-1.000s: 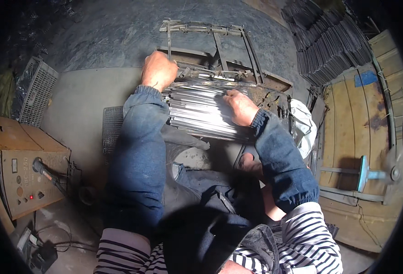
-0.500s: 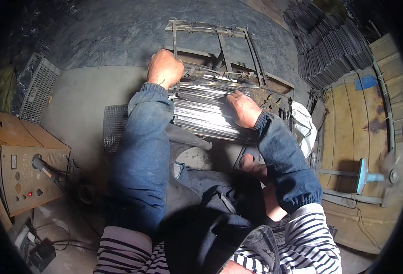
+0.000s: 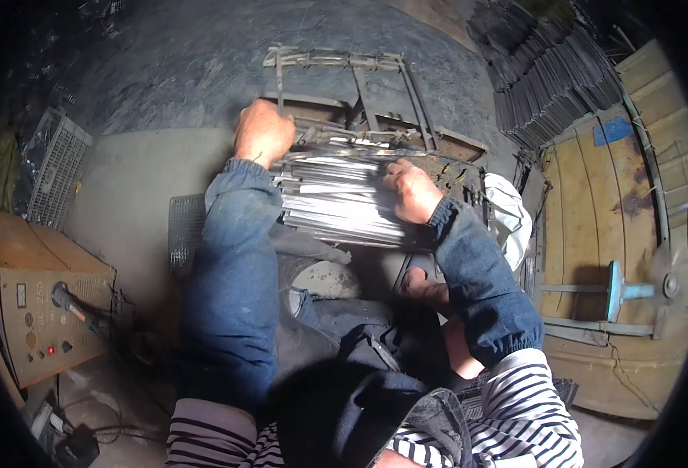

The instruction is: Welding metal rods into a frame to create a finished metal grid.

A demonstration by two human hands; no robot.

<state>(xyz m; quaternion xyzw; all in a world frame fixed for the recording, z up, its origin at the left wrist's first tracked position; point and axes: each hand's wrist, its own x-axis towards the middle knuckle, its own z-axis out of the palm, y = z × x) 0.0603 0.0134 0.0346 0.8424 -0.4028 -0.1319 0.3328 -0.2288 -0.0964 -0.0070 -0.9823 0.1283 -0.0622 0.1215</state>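
Bright thin metal strips [image 3: 340,204] lie side by side in a pile on a low workbench in front of me. Behind them stands a metal frame jig [image 3: 363,84] with upright bars and a hinged-looking far rail. My left hand [image 3: 264,134] is closed in a fist at the jig's left end, beside the left upright bar; what it grips is hidden under the fingers. Over the right part of the strips is my right hand [image 3: 412,191], its fingers curled and touching them near the jig's near rail. Whatever is between those fingers does not show.
An orange-brown welding machine [image 3: 51,312] with a lit red lamp stands at left, near a plastic crate [image 3: 57,168] and a wire grid [image 3: 185,232]. Stacked dark grid panels [image 3: 550,86] rise at far right. A yellowish metal sheet [image 3: 585,203] bears a blue clamp-like tool [image 3: 615,291].
My right hand's fingers have curled in more over the strips. The left hand stays closed at the jig's left end. The whole view has shifted slightly.
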